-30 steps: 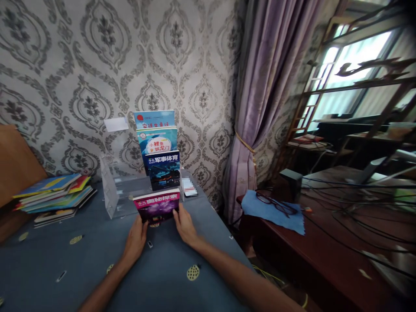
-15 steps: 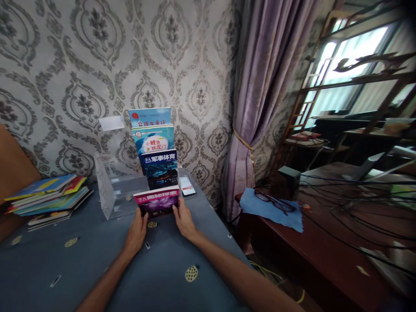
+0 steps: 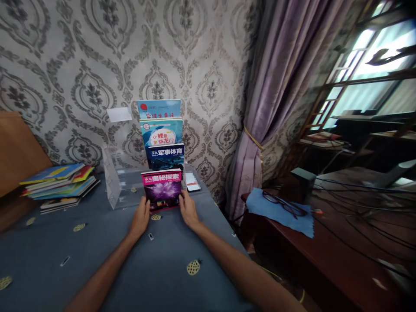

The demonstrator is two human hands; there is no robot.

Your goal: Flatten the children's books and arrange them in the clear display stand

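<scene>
Both my hands hold a magenta-topped book (image 3: 162,190) by its lower side edges, at the front of a clear tiered display rack (image 3: 112,177). My left hand (image 3: 140,219) grips its left edge and my right hand (image 3: 189,211) its right edge. The book stands almost upright, its cover facing me. Behind it, rising in steps, are a dark blue book (image 3: 166,157), a teal book (image 3: 162,132) and a light blue book (image 3: 159,108). Their lower parts are hidden by the books in front. I cannot tell whether the held book rests on the rack.
A stack of books (image 3: 61,186) lies on the blue-clothed table (image 3: 107,260) at the left. A phone (image 3: 193,182) lies right of the rack. Beyond a gap stands a dark red desk (image 3: 292,255) with a blue cloth (image 3: 276,212), glasses (image 3: 284,203) and tangled cables.
The magenta-topped book has tipped from leaning back to nearly upright, showing more of its cover. My hands still hold its sides. The view has shifted slightly to the left.
</scene>
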